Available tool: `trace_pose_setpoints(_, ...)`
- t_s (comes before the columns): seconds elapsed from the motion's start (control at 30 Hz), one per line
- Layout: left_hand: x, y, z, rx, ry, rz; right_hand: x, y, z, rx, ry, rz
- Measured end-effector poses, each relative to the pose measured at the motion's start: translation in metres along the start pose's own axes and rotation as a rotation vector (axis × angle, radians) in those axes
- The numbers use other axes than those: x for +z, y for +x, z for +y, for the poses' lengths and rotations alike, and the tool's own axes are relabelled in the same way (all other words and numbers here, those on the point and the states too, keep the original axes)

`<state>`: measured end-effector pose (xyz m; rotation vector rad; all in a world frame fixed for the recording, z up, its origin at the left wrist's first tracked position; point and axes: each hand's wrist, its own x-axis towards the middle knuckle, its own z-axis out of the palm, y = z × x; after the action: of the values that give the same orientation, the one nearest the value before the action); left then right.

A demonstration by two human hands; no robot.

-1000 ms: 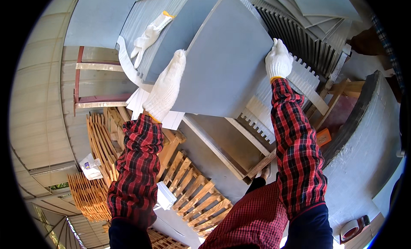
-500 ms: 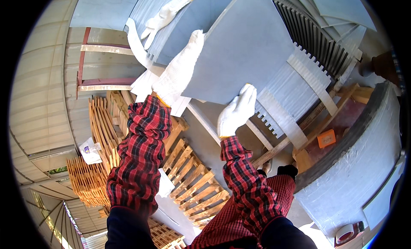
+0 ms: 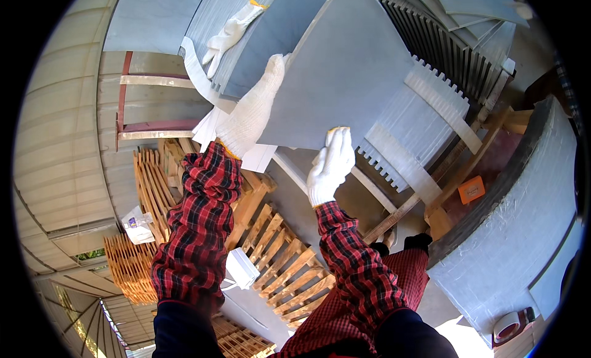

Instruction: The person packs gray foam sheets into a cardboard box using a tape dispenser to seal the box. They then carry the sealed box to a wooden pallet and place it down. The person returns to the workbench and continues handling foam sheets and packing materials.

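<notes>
Print visible, none legible
At three o'clock an orange box (image 3: 472, 190) bears small dark lettering, too blurred to read; between eight and nine o'clock a white packet (image 3: 140, 230) shows a purple mark.

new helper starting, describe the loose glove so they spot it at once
Find the big grey sheet at top centre. To its left, a stack of sheets bears the glove, white with a yellow cuff. Unlike the worn gloves, it has no arm in it.
</notes>
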<state>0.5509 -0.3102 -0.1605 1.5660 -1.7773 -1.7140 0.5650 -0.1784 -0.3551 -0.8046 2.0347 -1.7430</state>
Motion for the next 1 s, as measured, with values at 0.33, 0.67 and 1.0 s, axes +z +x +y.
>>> trace_pose_setpoints(0.33,0.024,-0.011,0.004,0.165,0.192,0.096,-0.010,0.141,-0.093,-0.302,0.169,0.200)
trace_pose_setpoints(0.67,0.015,-0.005,-0.002,0.080,0.375,0.224,-0.007,0.104,0.079,0.221,-0.275,-0.046)
trace_pose_setpoints(1.0,0.012,-0.012,0.009,0.051,0.415,0.144,-0.073,0.175,0.037,0.453,-0.556,-0.427)
